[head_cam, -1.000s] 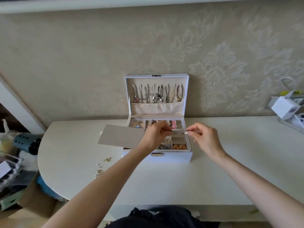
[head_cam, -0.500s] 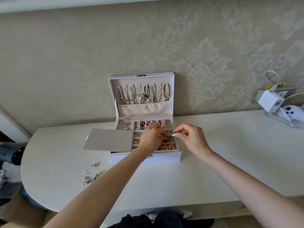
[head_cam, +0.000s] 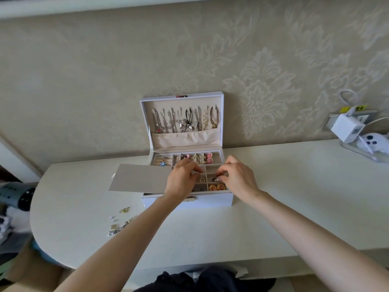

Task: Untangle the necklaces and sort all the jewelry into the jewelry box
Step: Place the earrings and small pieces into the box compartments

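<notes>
Vs 1 s ago, both hands dropped into jewelry box tray: R hand pinches small dark piece over mid-right compartment, L hand curled, contents can't tell; so drop-off looks imminent, loose pieces on table still unsorted.

Both bare forearms are being held outstretched, angled inward; the left hand and right hand are being held curled, fingertips close together.
</notes>
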A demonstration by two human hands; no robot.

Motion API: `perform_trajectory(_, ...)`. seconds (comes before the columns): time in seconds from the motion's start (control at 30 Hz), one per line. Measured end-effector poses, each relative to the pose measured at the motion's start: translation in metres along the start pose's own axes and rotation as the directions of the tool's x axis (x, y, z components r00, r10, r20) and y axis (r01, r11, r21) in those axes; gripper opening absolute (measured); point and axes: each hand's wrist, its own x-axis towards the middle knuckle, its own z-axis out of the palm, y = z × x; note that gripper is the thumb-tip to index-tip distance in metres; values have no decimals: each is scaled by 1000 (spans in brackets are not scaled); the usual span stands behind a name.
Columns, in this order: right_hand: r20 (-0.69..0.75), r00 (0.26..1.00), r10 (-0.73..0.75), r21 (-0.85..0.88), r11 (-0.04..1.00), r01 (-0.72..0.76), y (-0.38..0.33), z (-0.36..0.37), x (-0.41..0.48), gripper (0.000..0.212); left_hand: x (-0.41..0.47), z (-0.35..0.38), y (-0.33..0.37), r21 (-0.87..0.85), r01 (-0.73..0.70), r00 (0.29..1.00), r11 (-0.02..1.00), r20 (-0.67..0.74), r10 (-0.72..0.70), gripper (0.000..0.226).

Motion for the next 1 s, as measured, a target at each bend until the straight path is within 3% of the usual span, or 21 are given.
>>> perform_trajectory(0.33, -77, 995, 61, 26, 998, -60, -1, -10, 0, 10, -24, -16, -13, -67, 56, 996, 996, -66, -60, 6)
perform_trajectory(0.5, -24, 999, -41, 115, 992, 44, -30, -7, -4, 8, -40, -27, -23, -62, 63, 989, 996, -128, -70, 6)
perform_trajectory(0.73, 185, 933, -310, 264, 930, 256, -103, 19, -25, 13, -109, -54, -47, -100, -85, 961, 991, -270, 55, 7)
perform_trajectory(1.0, 409, 857, -312, 100, 949, 298, -146, 72, -28, 31, -147, -90, -118, -18, 163, 935, 986, -316, -161, 13)
